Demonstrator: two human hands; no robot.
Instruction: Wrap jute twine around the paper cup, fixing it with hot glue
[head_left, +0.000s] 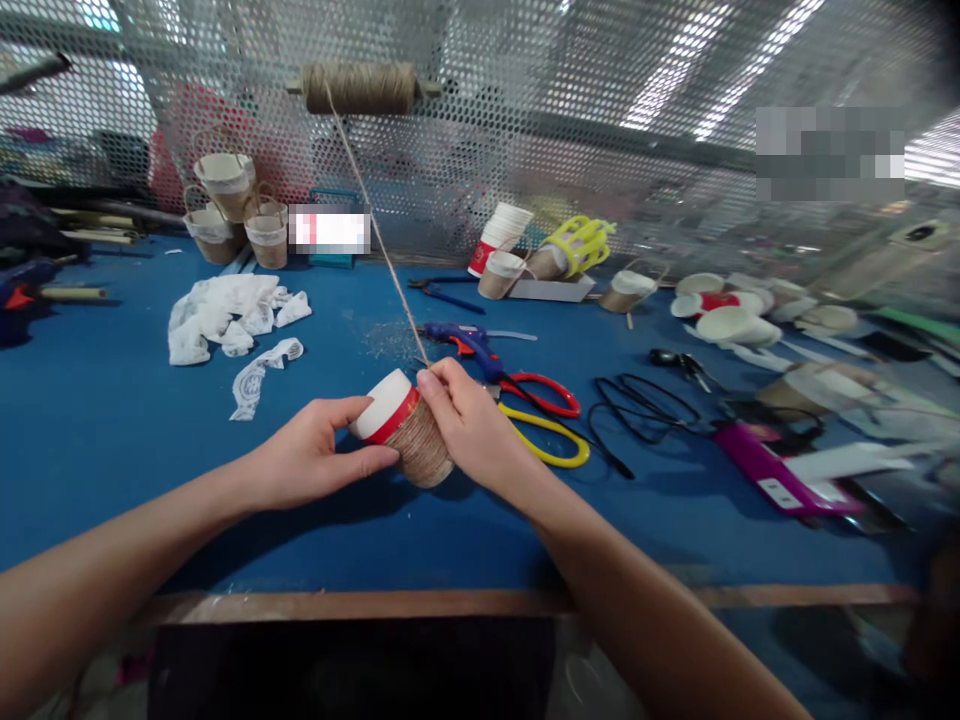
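A paper cup (421,445), tilted over the front of the table, is wound with brown twine on its lower part; a red band and white paper show above the winding. My left hand (315,455) grips its white end between thumb and fingers. My right hand (465,410) is closed at the cup's far side, pinching the twine (379,245), which runs taut up to a spool (358,88) on a rod at the mesh. Just behind the cup lie a blue glue gun (469,342) and scissors (551,450) with red and yellow handles.
Lace scraps (225,310) lie at the left, before small twine-wrapped baskets (225,185). Stacked paper cups (504,235) and pliers (454,293) are at the back. A black cable (637,405), keys (694,370) and a purple power strip (772,475) lie at the right. The table's front edge (360,606) is near.
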